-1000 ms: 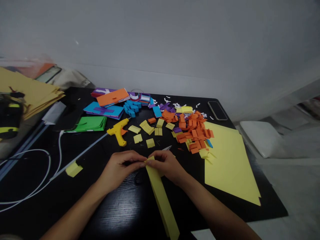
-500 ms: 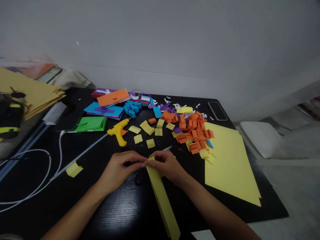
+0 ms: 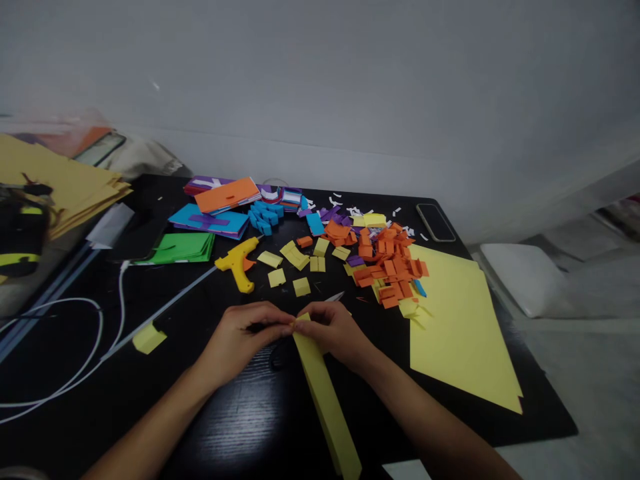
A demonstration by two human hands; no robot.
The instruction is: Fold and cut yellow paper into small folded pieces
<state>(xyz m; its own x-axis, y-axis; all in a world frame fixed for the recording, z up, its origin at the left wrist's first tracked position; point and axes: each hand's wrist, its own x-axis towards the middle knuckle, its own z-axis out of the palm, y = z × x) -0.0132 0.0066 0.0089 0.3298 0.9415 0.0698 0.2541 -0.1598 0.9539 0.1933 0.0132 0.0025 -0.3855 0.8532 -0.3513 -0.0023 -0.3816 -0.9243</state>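
A long folded strip of yellow paper [image 3: 325, 400] runs from between my hands toward the table's near edge. My right hand [image 3: 333, 330] pinches its far end between thumb and fingers. Fingertips of my left hand [image 3: 255, 327] are pinched together at that same end, touching the paper's corner. Beneath both hands lies a pair of scissors [image 3: 336, 297], mostly covered, with a blade tip and part of a dark handle showing. Just beyond are several small folded yellow paper pieces [image 3: 301, 287] and a yellow glue gun [image 3: 239, 264].
Folded orange paper pieces [image 3: 395, 267] are heaped beside yellow sheets [image 3: 460, 327] on the right. A phone [image 3: 435, 222] lies at the back right. Green [image 3: 183, 248] and blue folded paper [image 3: 207, 220] are stacked back left. A white cable [image 3: 101, 327] loops at left.
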